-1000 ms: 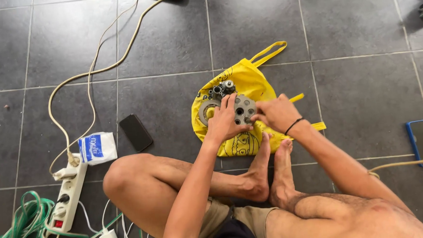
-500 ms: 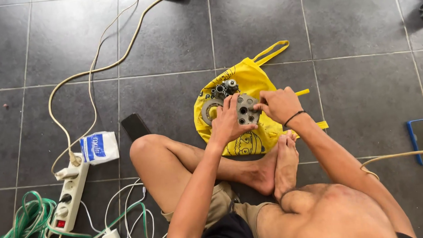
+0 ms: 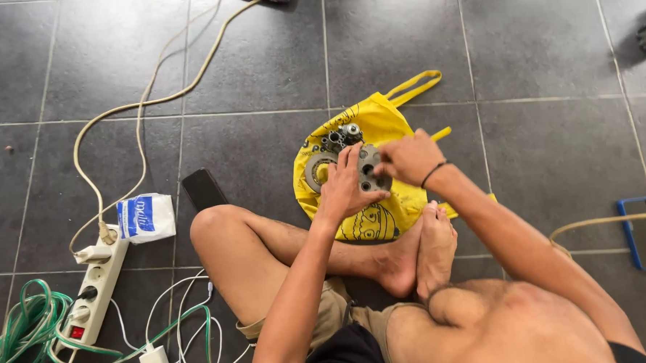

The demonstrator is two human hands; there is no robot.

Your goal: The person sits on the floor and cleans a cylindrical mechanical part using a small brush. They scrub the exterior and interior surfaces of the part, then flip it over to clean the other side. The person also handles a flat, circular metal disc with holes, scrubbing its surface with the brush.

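Head view: dark grey tiled floor [image 3: 535, 41], person seated on it. Left hand [image 3: 345, 190] and right hand [image 3: 408, 158] together hold a round grey metal part with holes [image 3: 370, 173] between them, above a yellow bag [image 3: 378, 124]. Left fingers [image 3: 352, 158] wrap its left edge, thumb underneath; right fingers curl narrowly onto its upper right edge. Just beyond the left fingertips lie a gear ring [image 3: 315, 171] and a dark metal cluster [image 3: 343, 137]. Well to the left: power strip [image 3: 99, 282].

1. Metal disc [image 3: 370, 173]: grey, round, drilled with holes, gripped between both hands above the bag
2. Gear parts [image 3: 334, 148]: grey ring and small cylinders, lying on the yellow bag [image 3: 378, 121]
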